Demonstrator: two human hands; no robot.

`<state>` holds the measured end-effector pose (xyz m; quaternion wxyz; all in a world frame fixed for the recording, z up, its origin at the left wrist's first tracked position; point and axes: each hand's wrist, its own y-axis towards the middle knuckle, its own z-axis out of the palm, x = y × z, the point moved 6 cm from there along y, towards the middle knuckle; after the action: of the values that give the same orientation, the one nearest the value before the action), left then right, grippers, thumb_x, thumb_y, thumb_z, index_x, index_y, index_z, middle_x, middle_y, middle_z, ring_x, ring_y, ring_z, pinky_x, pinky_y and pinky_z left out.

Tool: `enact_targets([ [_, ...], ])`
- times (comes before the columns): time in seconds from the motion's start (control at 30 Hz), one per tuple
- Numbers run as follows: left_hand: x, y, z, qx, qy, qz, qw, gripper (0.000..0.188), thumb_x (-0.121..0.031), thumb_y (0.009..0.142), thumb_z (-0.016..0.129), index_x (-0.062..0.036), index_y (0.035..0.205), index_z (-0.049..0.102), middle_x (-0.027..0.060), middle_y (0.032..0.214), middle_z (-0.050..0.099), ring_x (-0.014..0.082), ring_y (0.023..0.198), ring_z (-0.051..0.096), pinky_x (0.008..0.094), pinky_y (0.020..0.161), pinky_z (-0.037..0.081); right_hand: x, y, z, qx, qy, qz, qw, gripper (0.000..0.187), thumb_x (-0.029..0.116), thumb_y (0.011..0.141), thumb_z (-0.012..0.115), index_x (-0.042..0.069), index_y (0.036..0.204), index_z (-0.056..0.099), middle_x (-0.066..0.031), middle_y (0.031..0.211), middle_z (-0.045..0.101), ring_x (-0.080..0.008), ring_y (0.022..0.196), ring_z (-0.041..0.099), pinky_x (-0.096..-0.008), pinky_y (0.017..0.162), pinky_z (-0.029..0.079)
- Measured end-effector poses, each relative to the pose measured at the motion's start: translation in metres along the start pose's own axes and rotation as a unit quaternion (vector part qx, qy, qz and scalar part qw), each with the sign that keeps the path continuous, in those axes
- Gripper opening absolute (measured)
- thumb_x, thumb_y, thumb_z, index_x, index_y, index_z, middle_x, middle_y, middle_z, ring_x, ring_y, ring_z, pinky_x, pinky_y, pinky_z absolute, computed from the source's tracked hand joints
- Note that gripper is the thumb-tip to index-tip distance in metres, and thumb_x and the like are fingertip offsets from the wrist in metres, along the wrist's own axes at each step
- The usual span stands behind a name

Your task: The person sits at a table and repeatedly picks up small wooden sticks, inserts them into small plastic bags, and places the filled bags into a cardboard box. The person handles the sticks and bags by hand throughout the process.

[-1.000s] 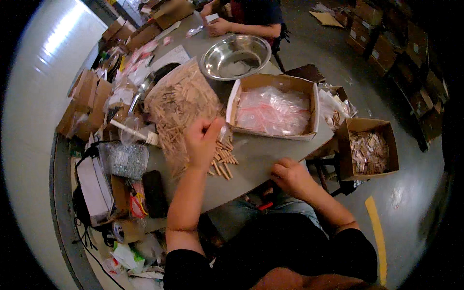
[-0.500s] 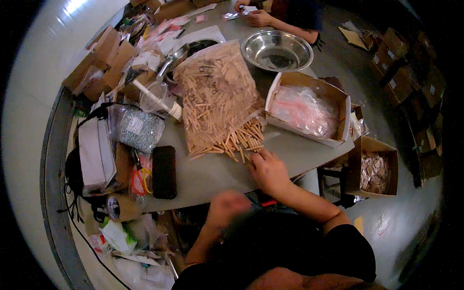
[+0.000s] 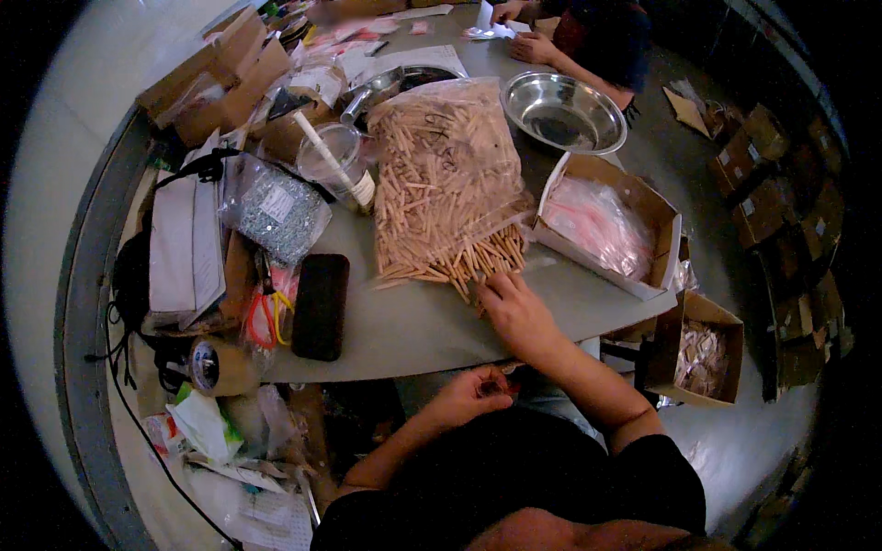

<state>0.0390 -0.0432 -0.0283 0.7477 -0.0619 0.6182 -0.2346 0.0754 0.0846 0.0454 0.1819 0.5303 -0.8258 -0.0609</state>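
A large clear plastic bag (image 3: 446, 174) packed with small wooden dowels lies on the table, and loose wooden dowels (image 3: 491, 253) spill out at its near end. My right hand (image 3: 516, 317) reaches to the near edge of these dowels, its fingers bent together and its fingertips among them; what they grip is hidden. Just below the table's front edge, close to my body, is my left hand (image 3: 464, 400). Its fingers curl around something small and dark in the palm that I cannot make out.
Right of the bag stand an open carton (image 3: 666, 262) of clear plastic bags and a steel bowl (image 3: 565, 112). On the left lie a black phone (image 3: 320, 308), scissors (image 3: 265, 317), a bag of small metal parts (image 3: 278, 209) and a plastic cup (image 3: 331, 156). Another person's hands (image 3: 533, 46) work across the table.
My view has shifted, moving the table's things in the picture. My left hand, blurred before, now shows curled fingers and sits slightly farther right. My right hand stays at the dowels.
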Motion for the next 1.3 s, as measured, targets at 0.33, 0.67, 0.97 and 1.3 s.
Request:
enact_targets([
  [0.33,0.011,0.002,-0.002,-0.030,-0.030,0.090,0.995,0.023,-0.019,0.086,0.071,-0.0040,0.094,0.055,0.0046,0.094,0.062,0.0127,0.086,0.057,0.0289,0.081,0.047,0.016,-0.003,0.015,-0.009,0.104,0.012,0.994,0.028,0.013,0.079,0.053,0.010,0.104,0.066,-0.0140,0.118,0.056,-0.0351,0.111,0.050,-0.0435,0.095,0.044],
  [0.67,0.037,0.004,-0.011,-0.069,0.013,0.005,0.998,0.024,-0.023,0.083,0.074,-0.0052,0.088,0.058,0.0060,0.095,0.062,0.0146,0.086,0.056,0.0306,0.082,0.045,0.014,-0.014,0.006,0.034,0.145,-0.004,0.989,0.028,0.010,0.076,0.059,0.009,0.104,0.066,-0.0124,0.104,0.063,-0.0339,0.104,0.055,-0.0433,0.091,0.047],
  [0.97,0.033,0.004,-0.006,0.015,-0.097,0.023,0.995,0.027,-0.015,0.083,0.072,-0.0079,0.101,0.054,0.0023,0.103,0.060,0.0140,0.091,0.053,0.0286,0.084,0.043,-0.003,-0.033,-0.008,0.014,0.184,0.070,0.980,0.029,0.006,0.074,0.068,0.004,0.103,0.065,-0.0160,0.109,0.061,-0.0356,0.099,0.058,-0.0412,0.086,0.049],
  [1.3,0.035,0.010,0.002,0.040,-0.431,-0.029,0.901,0.033,-0.023,0.092,0.060,-0.0108,0.121,0.052,0.0017,0.102,0.060,0.0068,0.076,0.049,0.0201,0.066,0.039,0.012,-0.027,-0.007,0.009,0.122,-0.022,0.992,0.030,0.004,0.071,0.067,0.012,0.100,0.071,-0.0124,0.108,0.058,-0.0335,0.101,0.055,-0.0399,0.090,0.046],
])
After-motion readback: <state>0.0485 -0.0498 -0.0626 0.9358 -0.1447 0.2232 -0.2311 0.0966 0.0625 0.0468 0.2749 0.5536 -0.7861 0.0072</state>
